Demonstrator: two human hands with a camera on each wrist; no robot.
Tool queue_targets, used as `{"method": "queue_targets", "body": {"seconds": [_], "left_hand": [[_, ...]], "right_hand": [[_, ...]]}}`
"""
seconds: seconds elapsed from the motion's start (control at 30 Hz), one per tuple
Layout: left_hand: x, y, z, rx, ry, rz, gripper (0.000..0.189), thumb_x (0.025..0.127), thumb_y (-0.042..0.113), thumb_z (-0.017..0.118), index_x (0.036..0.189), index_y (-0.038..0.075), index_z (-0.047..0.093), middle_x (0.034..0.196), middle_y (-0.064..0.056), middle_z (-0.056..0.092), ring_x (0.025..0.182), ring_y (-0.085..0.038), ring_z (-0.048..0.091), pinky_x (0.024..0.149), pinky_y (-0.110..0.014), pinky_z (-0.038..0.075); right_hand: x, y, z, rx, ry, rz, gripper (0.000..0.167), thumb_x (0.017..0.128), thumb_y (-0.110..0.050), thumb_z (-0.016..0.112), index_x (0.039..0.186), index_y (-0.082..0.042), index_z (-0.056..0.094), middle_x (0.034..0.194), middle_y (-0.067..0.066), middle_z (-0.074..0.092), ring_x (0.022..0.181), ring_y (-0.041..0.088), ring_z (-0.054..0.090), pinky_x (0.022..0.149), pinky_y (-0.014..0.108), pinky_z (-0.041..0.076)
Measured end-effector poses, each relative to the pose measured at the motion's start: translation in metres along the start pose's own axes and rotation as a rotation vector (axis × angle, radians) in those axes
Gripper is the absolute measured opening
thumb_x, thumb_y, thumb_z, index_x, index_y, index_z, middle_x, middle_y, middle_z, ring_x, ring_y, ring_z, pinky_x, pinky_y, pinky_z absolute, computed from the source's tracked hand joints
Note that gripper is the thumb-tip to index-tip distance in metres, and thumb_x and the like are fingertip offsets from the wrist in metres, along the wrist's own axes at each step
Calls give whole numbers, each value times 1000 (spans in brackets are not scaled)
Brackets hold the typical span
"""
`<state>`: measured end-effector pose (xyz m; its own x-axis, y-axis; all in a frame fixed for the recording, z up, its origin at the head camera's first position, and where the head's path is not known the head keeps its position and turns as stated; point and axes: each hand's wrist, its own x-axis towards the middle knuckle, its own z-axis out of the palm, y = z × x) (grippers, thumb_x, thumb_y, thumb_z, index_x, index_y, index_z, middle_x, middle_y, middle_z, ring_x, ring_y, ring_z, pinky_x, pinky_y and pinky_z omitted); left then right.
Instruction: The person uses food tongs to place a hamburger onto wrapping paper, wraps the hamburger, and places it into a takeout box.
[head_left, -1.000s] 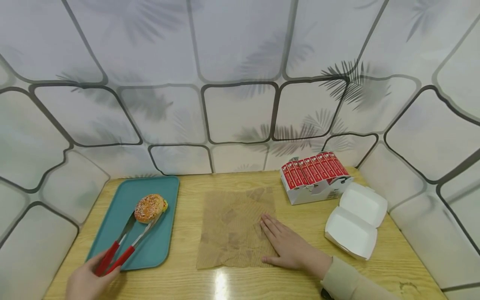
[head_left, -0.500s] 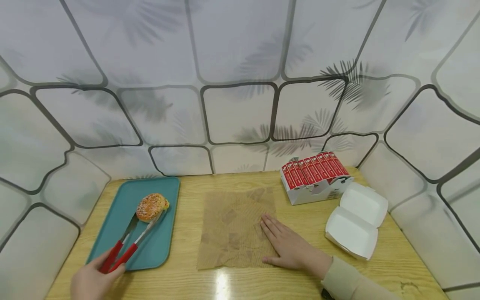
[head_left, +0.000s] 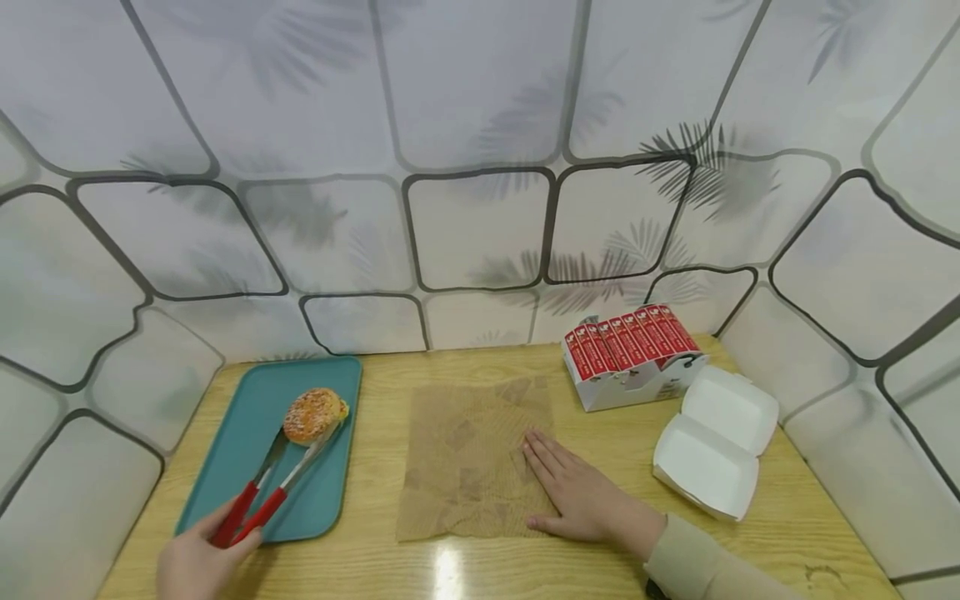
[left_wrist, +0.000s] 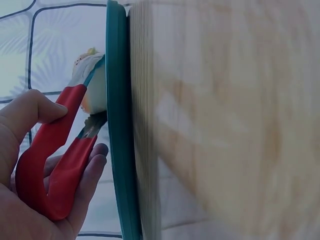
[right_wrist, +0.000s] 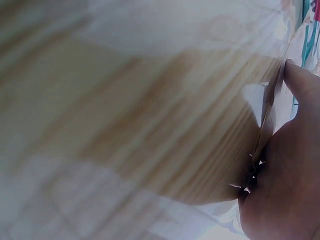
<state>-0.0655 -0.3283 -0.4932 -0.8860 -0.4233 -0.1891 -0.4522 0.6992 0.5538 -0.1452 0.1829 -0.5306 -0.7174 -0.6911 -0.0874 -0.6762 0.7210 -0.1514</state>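
Note:
My left hand grips a pair of tongs by the red handles, thumb and fingers on opposite arms in the left wrist view. The metal ends lie on either side of a seeded-bun burger with a yellow edge showing. That burger is over the teal tray; whether it touches the tray I cannot tell. Flat on the right side of a brown printed paper sheet rests my right hand, fingers straight. From the right wrist view, the thumb lies along the sheet's edge.
An open white clamshell box stands to the right of my right hand. Behind it is a white carton holding several red packs. Patterned panels enclose the wooden table at the back and sides.
The left hand has shifted right with the tongs, and the burger between their ends has come a little to the right over the tray. My right hand has stayed still on the paper.

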Motion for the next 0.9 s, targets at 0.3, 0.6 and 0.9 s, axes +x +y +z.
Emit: {"method": "queue_targets", "body": {"seconds": [0.3,0.6,0.9], "left_hand": [[-2,6,3,-24,21,16,75,85,29,84,143,-10,57,106,-35,75,81,-38,72,58,-31,52],[-6,17,10,-12,1,58,75,84,29,85,144,-9,58,108,-36,75,75,-32,71,58,-32,52],[-8,31,22,-53,-11,104,72,83,25,86,143,-7,61,107,-34,77,71,-24,71,58,-30,53]], "right_hand": [[-1,-4,-5,-7,-22,8,100,104,-72,44,166,3,25,177,24,17,164,39,21,129,53,37],[-1,-5,-6,-16,-6,4,100,104,-71,45,166,4,26,176,24,19,164,39,23,128,53,38],[-1,-4,-4,-35,1,3,100,103,-73,44,166,3,26,176,24,20,163,39,24,128,52,39]]}}
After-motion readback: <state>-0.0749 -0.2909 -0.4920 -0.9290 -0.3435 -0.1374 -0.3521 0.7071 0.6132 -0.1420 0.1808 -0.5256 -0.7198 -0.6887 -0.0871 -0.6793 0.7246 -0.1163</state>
